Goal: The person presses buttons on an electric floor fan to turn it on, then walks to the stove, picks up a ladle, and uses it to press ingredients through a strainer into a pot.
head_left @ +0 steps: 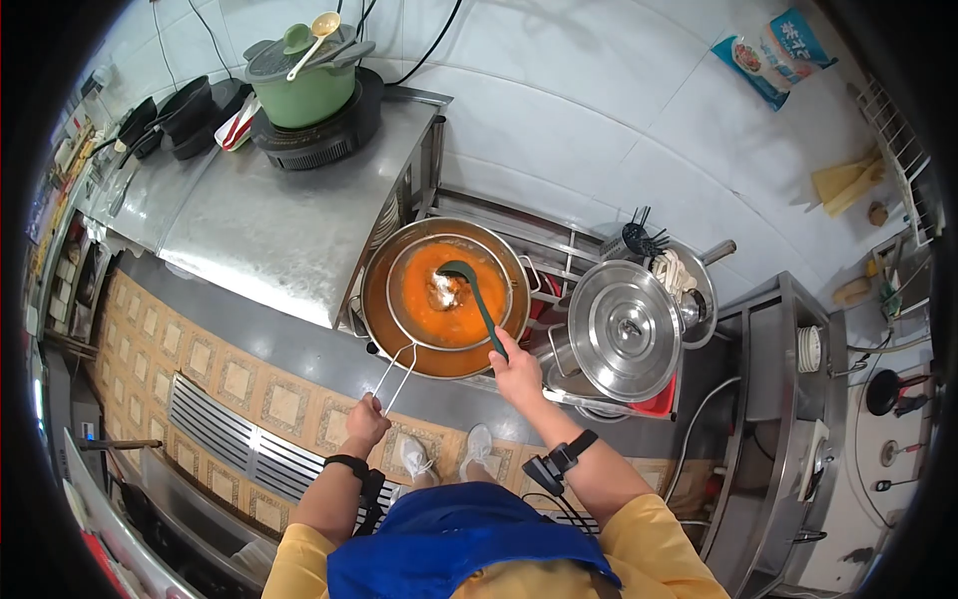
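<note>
Left hand grasping strainer, fingers clenched; right hand grasping ladle, its head dipping into orange soup. Strainer sitting inside pot, beside steel counter. Step apparently: stirring soup within strainer. Next move probably calling for steady left grip, controlled strokes.

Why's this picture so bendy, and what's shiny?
In the head view, a wide lens probably bends the tiled wall and blackens the corners; in the head view, light gleams on the steel counter and the round lid; in the head view, the ladle looks clear enough.
</note>
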The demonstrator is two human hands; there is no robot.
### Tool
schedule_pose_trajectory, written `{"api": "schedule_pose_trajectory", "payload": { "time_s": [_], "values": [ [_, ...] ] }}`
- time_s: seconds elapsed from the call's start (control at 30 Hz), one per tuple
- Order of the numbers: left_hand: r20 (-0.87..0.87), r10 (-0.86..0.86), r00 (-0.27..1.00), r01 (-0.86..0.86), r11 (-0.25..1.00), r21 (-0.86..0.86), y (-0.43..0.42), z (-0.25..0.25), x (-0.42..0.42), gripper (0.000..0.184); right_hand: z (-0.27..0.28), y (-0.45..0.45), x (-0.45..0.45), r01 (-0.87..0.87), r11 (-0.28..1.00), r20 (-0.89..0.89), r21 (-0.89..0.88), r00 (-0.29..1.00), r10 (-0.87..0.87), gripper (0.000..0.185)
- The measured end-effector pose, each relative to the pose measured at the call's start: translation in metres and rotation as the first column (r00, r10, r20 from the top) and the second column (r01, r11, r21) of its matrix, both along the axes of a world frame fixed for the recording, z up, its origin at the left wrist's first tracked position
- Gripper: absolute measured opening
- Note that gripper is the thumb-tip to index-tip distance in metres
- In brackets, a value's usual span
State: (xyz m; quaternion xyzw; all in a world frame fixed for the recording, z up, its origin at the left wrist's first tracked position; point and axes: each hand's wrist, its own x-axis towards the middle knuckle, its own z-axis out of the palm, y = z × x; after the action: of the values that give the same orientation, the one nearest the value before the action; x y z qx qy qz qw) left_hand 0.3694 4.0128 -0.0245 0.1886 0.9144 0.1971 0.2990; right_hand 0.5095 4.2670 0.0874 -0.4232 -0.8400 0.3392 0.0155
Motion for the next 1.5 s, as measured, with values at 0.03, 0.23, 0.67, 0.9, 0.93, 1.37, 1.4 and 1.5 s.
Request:
{"api": "schedule_pose_trajectory", "payload": {
  "time_s": [0.03, 0.23, 0.67, 0.9, 0.93, 1.37, 1.4, 1.5],
  "values": [
    [-0.004, 0.001, 1.0, -0.001, 1.0, 0.005, 0.0, -0.002, 0.0, 0.03, 0.002, -0.004, 0.002, -0.019, 1.0, 0.004, 0.016, 1.0, 0.019, 0.048],
    [-0.026, 0.02, 0.999, -0.019, 0.999, 0.032, -0.003, -0.014, -0.001, 0.029, 0.001, -0.031, 0.014, -0.141, 0.977, -0.051, 0.161, 0.987, 0.151, 0.05],
    [-0.021, -0.003, 1.0, 0.003, 1.0, 0.022, -0.002, -0.006, 0.0, 0.03, -0.001, -0.058, -0.016, -0.337, 0.914, 0.106, 0.226, 0.941, 0.32, 0.054],
    [0.015, 0.02, 1.0, -0.021, 0.998, 0.058, -0.003, -0.002, 0.0, 0.026, 0.002, -0.061, -0.01, -0.233, 0.955, -0.026, 0.184, 0.97, 0.241, 0.051],
    [0.019, 0.023, 1.0, -0.024, 0.998, 0.061, -0.003, -0.003, 0.0, 0.025, 0.012, -0.058, -0.004, -0.203, 0.97, -0.035, 0.132, 0.977, 0.209, 0.049],
    [0.018, 0.018, 1.0, -0.018, 0.999, 0.034, -0.001, -0.007, -0.001, 0.022, -0.026, -0.035, 0.015, -0.024, 0.999, -0.063, 0.027, 0.998, 0.025, 0.048],
    [0.028, 0.024, 0.999, -0.025, 0.999, 0.029, -0.001, -0.007, -0.001, 0.022, -0.028, -0.04, 0.021, -0.028, 0.999, -0.073, 0.019, 0.997, 0.029, 0.049],
    [0.007, 0.035, 0.999, -0.036, 0.999, 0.027, -0.003, -0.017, -0.001, 0.024, -0.024, -0.049, 0.032, -0.031, 0.999, -0.041, -0.031, 0.999, 0.029, 0.05]
  ]
}}
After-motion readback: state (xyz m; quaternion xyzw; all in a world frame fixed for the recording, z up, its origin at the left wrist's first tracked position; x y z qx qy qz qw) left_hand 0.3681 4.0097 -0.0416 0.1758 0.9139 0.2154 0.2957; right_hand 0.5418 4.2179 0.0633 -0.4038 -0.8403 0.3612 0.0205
